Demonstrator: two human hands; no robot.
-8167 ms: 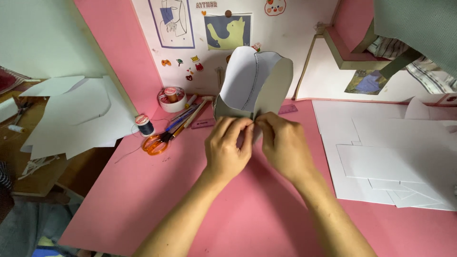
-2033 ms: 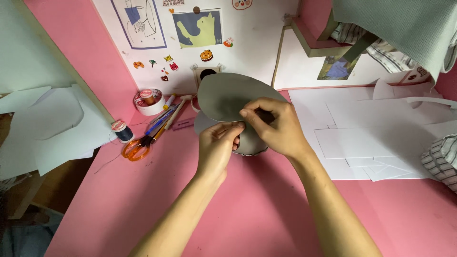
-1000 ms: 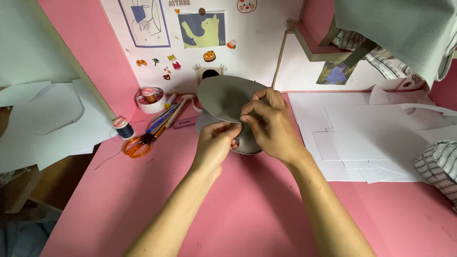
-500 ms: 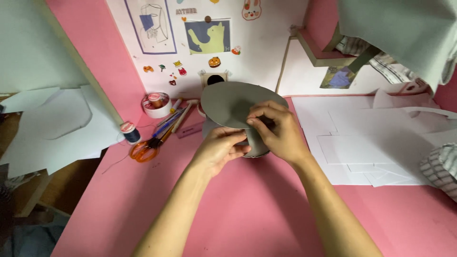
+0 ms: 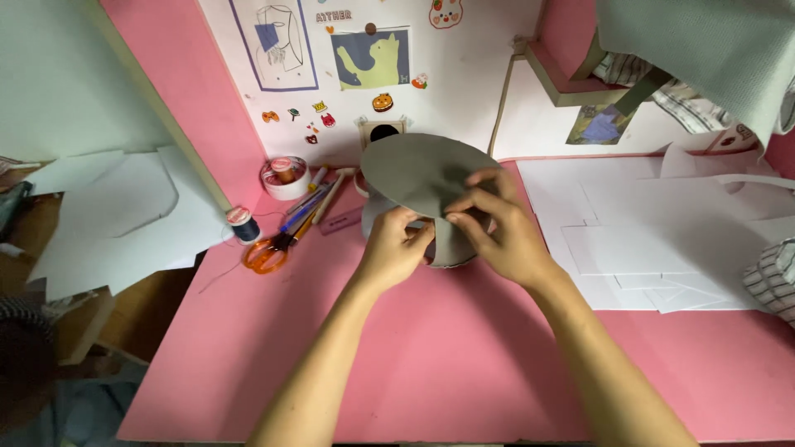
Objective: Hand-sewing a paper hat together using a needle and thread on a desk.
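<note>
On the pink table (image 5: 464, 364), both hands on an oval grey felt piece (image 5: 414, 170).

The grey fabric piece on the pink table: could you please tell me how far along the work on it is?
Done: the grey fabric piece is already cut to an oval. In hand: the left hand and right hand pinch its near edge against a second grey piece below. Left: the rest of the rim looks unjoined; thread spool and scissors lie unused.
</note>
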